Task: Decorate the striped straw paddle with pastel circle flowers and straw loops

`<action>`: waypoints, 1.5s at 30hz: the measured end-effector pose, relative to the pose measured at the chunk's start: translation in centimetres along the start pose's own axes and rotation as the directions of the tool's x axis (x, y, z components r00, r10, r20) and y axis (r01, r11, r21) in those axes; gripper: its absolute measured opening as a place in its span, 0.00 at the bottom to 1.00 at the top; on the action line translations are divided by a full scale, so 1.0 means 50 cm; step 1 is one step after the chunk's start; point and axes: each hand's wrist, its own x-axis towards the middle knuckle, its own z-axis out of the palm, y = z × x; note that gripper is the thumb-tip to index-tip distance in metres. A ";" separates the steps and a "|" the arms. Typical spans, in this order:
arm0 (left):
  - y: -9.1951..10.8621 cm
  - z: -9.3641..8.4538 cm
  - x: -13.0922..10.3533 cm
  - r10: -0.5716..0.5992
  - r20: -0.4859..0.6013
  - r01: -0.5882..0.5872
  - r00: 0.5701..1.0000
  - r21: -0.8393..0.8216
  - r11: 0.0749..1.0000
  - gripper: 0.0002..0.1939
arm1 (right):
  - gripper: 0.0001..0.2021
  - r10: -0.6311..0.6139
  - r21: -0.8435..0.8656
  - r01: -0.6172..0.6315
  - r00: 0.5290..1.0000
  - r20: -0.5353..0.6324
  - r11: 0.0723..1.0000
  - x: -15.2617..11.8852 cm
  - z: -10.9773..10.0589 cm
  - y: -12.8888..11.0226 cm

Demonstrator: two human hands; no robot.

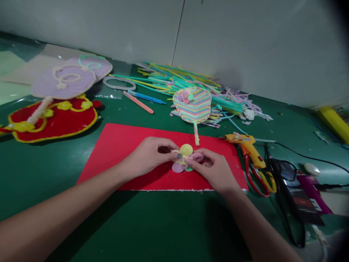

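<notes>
Left hand (148, 156), right hand (215, 169) pinching flower (186, 150), purple packet (313, 191), white marking (315, 204) illegible

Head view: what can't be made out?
All in the head view:
Flower: middle partly covered by the left hand and right hand.
Red-handled tool: far end covered by glue gun.
Yellow block: cut off by right edge.
Dark card: print too small, blurred.

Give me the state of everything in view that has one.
Red sheet: flat, near edge ragged
Flower: held over it
Left hand: pinching it
Right hand: pinching it too
Glue gun: on its side, power unclear
Striped fan: lying flat
Red fan: partly covered
Pipe cleaners: loosely heaped
</notes>
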 end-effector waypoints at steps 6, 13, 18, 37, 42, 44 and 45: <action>-0.001 0.001 0.001 0.011 0.009 -0.010 1.000 -0.008 1.000 0.13 | 0.12 -0.056 -0.038 0.056 0.998 -0.001 0.998 0.002 0.002 -0.001; 0.000 0.007 0.006 0.016 -0.001 -0.016 1.000 -0.042 0.999 0.14 | 0.12 -0.040 -0.031 0.041 0.999 0.027 0.999 0.002 -0.001 -0.005; 0.001 0.008 0.005 0.026 0.012 -0.025 1.000 -0.066 0.997 0.15 | 0.13 -0.036 -0.026 0.038 0.996 0.081 0.999 0.003 -0.006 -0.006; 0.002 0.008 0.002 0.056 0.031 -0.054 0.998 -0.066 0.996 0.15 | 0.09 -0.060 0.029 0.058 0.997 0.046 0.998 0.002 0.002 -0.006; 0.007 0.008 0.002 0.047 0.026 -0.045 0.999 -0.075 0.996 0.15 | 0.11 -0.010 0.070 0.009 1.000 0.013 0.998 0.002 0.000 -0.003; 0.007 0.008 0.003 0.045 0.006 -0.044 0.999 -0.077 0.996 0.15 | 0.12 0.005 0.084 -0.006 1.000 0.004 0.996 0.003 0.000 -0.003; 0.007 0.008 0.003 0.045 -0.009 -0.045 0.999 -0.076 0.996 0.15 | 0.13 0.014 0.093 -0.014 1.000 0.004 0.996 0.003 0.000 -0.003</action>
